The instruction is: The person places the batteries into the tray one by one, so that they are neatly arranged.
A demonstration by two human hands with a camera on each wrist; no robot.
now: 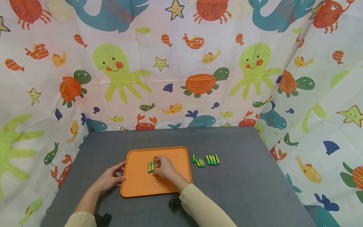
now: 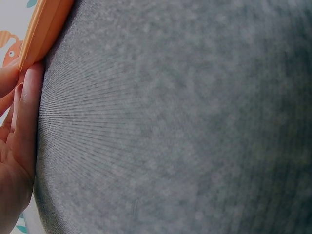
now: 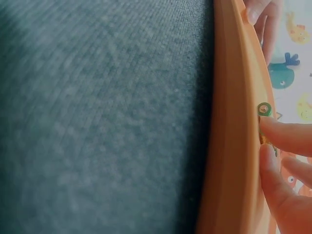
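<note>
Two green batteries (image 1: 151, 166) sit side by side mid-tray on the orange tray (image 1: 173, 154), and the right hand (image 1: 164, 167) has its fingertips pinched on the right one. Left hand (image 1: 110, 178) rests relaxed against the tray's 9 o'clock edge. Seven more batteries (image 1: 206, 160) lie on the grey bench (image 1: 244, 176) at the tray's 3 o'clock.

A grey table (image 1: 241, 189) bears an orange tray (image 1: 141, 186) and loose batteries (image 1: 206, 160).

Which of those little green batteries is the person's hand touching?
The right hand touches the right one of the two batteries lying on the orange tray; the other batteries lie on the grey table.
</note>
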